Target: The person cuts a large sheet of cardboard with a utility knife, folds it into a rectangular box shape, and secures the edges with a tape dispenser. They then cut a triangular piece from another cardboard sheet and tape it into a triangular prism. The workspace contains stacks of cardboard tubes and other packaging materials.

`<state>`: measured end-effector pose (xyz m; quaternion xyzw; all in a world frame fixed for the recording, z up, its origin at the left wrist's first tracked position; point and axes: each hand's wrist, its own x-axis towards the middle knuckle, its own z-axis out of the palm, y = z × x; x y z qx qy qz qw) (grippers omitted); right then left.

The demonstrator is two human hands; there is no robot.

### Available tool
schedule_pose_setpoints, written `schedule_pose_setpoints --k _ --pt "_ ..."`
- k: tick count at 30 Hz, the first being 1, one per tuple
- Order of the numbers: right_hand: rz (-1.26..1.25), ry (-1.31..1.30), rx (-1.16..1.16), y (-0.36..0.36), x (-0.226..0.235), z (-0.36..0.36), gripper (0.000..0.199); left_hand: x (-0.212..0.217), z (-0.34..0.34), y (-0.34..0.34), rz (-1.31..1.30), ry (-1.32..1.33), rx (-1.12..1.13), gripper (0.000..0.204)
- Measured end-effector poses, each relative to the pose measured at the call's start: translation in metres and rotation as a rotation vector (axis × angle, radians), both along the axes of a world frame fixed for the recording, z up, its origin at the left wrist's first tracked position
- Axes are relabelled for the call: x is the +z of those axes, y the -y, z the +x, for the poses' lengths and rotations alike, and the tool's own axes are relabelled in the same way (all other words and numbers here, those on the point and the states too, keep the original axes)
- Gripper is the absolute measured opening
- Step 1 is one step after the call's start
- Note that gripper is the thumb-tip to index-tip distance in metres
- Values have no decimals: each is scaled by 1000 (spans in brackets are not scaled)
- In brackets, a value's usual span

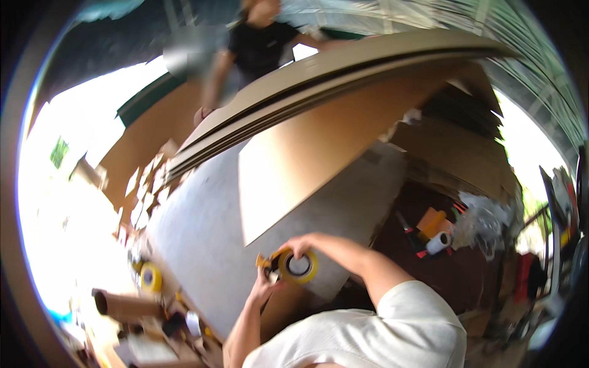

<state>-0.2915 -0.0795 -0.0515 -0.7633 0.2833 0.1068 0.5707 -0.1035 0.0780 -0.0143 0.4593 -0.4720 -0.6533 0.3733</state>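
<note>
A yellow tape roll sits in an orange tape dispenser in front of my body, over the grey tabletop. My left hand is closed round the lower left side of the dispenser. My right hand grips its top, with the fingers bent over the roll's upper edge. The exact finger placement is blurred. Just beyond the dispenser, a large light-brown cardboard sheet hangs at a slant under a stack of flat cardboard sheets.
Behind the stack stands another person in a black shirt, arms reaching to it. At the left are another yellow tape roll and a cardboard tube. On the right, a dark brown surface bears a white roll and clear plastic.
</note>
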Motion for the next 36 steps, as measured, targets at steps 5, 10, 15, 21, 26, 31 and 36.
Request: schedule_pose_setpoints --k 5,10,15,21,26,31,36 --pt "280 119 -92 -4 -1 -20 81 2 -6 4 -54 330 7 98" --pt "146 47 -127 -18 27 -14 75 3 0 -3 20 384 -28 101" --pt "199 149 -119 -12 -2 -22 77 -3 -4 -1 -22 381 -16 99" --pt "234 144 -98 -11 9 -24 77 -5 -10 -1 -45 373 12 95" --pt "125 155 -56 -11 -1 -24 79 18 -26 -4 -53 731 -12 101" --pt "101 227 -42 -2 -22 -28 79 12 -20 11 -101 292 21 104" --pt "316 149 -213 -18 -9 -30 72 20 -12 5 31 402 -51 107"
